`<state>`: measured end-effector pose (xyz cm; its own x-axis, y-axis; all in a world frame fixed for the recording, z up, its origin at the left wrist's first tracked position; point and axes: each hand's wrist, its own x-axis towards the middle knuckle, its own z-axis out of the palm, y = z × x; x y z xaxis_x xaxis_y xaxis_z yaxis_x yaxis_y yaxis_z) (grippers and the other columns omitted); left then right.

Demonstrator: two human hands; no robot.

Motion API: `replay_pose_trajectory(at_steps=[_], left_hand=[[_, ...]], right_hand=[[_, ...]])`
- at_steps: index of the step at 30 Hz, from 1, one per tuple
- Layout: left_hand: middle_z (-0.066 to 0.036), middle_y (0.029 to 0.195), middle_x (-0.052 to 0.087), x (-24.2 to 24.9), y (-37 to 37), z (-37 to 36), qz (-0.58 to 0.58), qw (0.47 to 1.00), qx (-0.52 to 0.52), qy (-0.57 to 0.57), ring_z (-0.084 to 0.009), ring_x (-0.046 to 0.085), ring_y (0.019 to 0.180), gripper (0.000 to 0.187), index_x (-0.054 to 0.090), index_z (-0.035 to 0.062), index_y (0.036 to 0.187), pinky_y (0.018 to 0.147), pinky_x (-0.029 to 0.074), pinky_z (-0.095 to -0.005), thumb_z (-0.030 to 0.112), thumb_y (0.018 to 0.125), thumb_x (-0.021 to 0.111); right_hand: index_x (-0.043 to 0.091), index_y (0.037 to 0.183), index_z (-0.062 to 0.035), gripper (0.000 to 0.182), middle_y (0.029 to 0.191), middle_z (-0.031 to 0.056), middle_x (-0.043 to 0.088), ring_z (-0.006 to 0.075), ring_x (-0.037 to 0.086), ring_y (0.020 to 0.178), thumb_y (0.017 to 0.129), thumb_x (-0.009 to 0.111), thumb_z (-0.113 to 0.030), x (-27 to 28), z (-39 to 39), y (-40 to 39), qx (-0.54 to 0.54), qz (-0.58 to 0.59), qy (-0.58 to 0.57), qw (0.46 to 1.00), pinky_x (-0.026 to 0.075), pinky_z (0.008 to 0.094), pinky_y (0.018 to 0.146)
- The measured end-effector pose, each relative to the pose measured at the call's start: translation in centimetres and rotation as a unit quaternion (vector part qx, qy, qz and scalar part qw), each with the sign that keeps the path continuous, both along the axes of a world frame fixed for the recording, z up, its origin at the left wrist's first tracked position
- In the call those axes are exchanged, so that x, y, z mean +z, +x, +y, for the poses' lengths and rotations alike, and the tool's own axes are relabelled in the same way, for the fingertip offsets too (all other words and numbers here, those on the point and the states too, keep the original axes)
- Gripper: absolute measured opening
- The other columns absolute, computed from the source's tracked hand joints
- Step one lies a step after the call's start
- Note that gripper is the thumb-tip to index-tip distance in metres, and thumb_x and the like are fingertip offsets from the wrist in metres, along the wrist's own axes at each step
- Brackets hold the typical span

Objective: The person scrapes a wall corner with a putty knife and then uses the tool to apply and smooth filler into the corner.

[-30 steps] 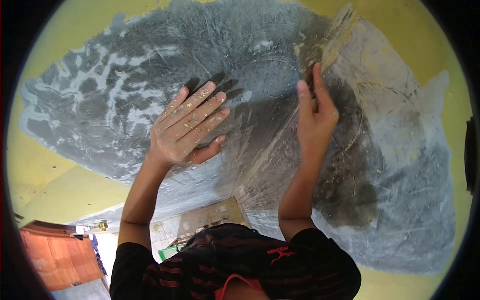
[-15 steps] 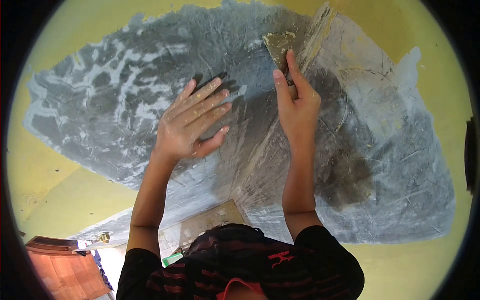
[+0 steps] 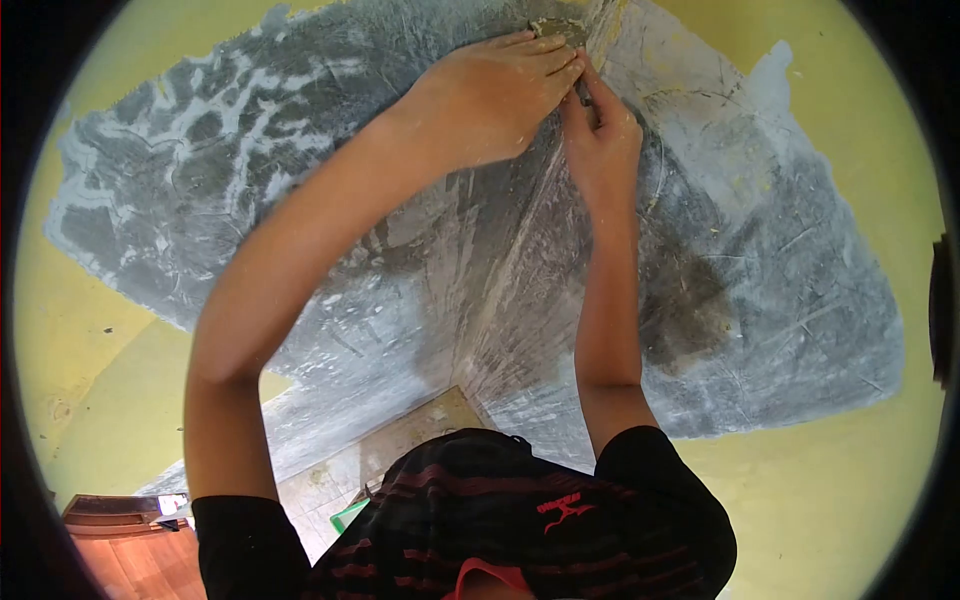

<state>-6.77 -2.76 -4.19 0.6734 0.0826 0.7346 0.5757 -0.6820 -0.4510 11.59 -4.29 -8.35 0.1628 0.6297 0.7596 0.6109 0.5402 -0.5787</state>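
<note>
The scraper (image 3: 562,31) lies with its broad, crusted blade against the wall, close to the corner line near the top of view. Its short handle is gripped by my right hand (image 3: 607,138), with the index finger pointing up along it. My left hand (image 3: 485,100) reaches across from the left, back of the hand towards me. Its fingers are stretched out, and their tips lie over the lower part of the blade beside my right fingertips. Both hands partly cover the scraper, so the left fingers' exact contact is hidden.
Two grey, patchy wall faces (image 3: 800,330) meet at a slanting corner seam (image 3: 510,265), bordered by yellow paint (image 3: 840,500). A dark stain (image 3: 685,310) marks the right face. An orange-brown wooden panel (image 3: 140,560) and a green object (image 3: 348,515) sit low at left.
My left hand has moved up and right from the bare wall onto the scraper. The right hand and scraper have risen slightly in view, and the view has shifted a little.
</note>
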Motion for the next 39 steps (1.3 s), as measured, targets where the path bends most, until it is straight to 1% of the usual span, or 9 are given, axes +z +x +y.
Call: replay_pose_trajectory(at_steps=[6,9,11,23,24,26,30,32,39], left_hand=[[-0.011,0.130,0.073,1.9,1.3,0.9,0.019,0.996,0.046,0.079,-0.0242,0.066,0.128,0.040,0.075,-0.0006,0.121,0.117,0.047,-0.0359,0.012,0.084,0.073],[-0.025,0.144,0.066,3.3,1.3,0.1,0.014,0.999,0.036,0.023,-0.0309,0.062,0.139,0.044,0.070,-0.0092,0.128,0.124,0.043,-0.0409,0.019,0.094,0.067],[-0.011,0.123,0.074,2.8,1.3,1.0,0.030,0.998,0.044,0.025,-0.0245,0.068,0.123,0.033,0.078,0.0001,0.110,0.114,0.049,-0.0359,0.014,0.080,0.075],[-0.011,0.114,0.075,2.7,1.4,3.0,-0.019,0.995,0.000,0.097,-0.0260,0.072,0.113,0.025,0.080,0.0024,0.101,0.107,0.053,-0.0363,0.014,0.080,0.075],[-0.011,0.114,0.075,2.9,1.6,2.7,-0.019,0.995,-0.003,0.094,-0.0260,0.072,0.113,0.025,0.080,0.0024,0.101,0.107,0.053,-0.0363,0.014,0.080,0.075],[-0.029,0.150,0.060,4.2,1.4,2.4,0.003,0.998,0.045,0.050,-0.0355,0.053,0.147,0.054,0.062,-0.0119,0.137,0.127,0.035,-0.0429,0.021,0.094,0.065],[-0.031,0.146,0.062,5.3,1.6,1.3,0.014,0.997,0.053,0.056,-0.0373,0.058,0.142,0.054,0.063,-0.0145,0.135,0.124,0.041,-0.0421,0.017,0.091,0.067],[-0.011,0.113,0.075,4.0,1.6,0.1,-0.010,0.998,0.053,-0.031,-0.0256,0.072,0.115,0.023,0.080,0.0025,0.100,0.107,0.053,-0.0353,0.013,0.081,0.074],[-0.011,0.114,0.074,2.0,1.3,1.2,-0.019,0.997,-0.009,0.069,-0.0265,0.071,0.115,0.025,0.078,0.0002,0.102,0.108,0.054,-0.0354,0.010,0.079,0.074]], right_hand=[[0.069,0.142,-0.0042,0.046,0.063,0.0112,0.056,0.0104,0.048,0.059,0.101,0.071,-0.024,1.2,1.4,0.3,0.011,0.015,0.040,0.999,0.046,0.0322,0.060],[0.070,0.140,-0.0031,0.045,0.062,0.0110,0.054,0.0103,0.047,0.058,0.101,0.071,-0.023,1.5,1.8,0.2,0.020,0.016,0.067,0.997,0.046,0.0318,0.059],[0.070,0.141,-0.0026,0.045,0.062,0.0103,0.054,0.0099,0.047,0.059,0.101,0.071,-0.023,1.2,2.0,0.1,0.021,0.023,0.066,0.997,0.045,0.0317,0.059],[0.067,0.145,-0.0021,0.045,0.065,0.0027,0.058,0.0058,0.046,0.059,0.103,0.069,-0.020,1.9,2.7,-0.2,0.037,0.041,0.069,0.996,0.040,0.0284,0.056],[0.065,0.146,-0.0003,0.046,0.068,-0.0020,0.058,0.0036,0.044,0.061,0.104,0.068,-0.019,2.0,2.8,-0.3,0.024,0.021,0.100,0.995,0.036,0.0269,0.055],[0.065,0.147,-0.0015,0.046,0.067,-0.0027,0.056,0.0038,0.043,0.061,0.104,0.068,-0.019,3.3,3.4,-0.8,0.018,0.028,0.103,0.994,0.036,0.0271,0.055],[0.065,0.147,-0.0031,0.047,0.065,-0.0039,0.053,0.0045,0.043,0.061,0.104,0.069,-0.021,3.9,3.0,-0.2,0.024,0.016,0.090,0.996,0.037,0.0280,0.055],[0.068,0.144,-0.0055,0.044,0.062,0.0001,0.050,0.0067,0.042,0.059,0.103,0.070,-0.021,2.8,2.3,0.1,0.026,0.025,0.067,0.997,0.040,0.0302,0.056],[0.071,0.141,-0.0065,0.043,0.059,0.0035,0.045,0.0083,0.043,0.057,0.101,0.073,-0.023,1.5,1.9,0.5,0.041,0.044,0.044,0.997,0.041,0.0318,0.055]])
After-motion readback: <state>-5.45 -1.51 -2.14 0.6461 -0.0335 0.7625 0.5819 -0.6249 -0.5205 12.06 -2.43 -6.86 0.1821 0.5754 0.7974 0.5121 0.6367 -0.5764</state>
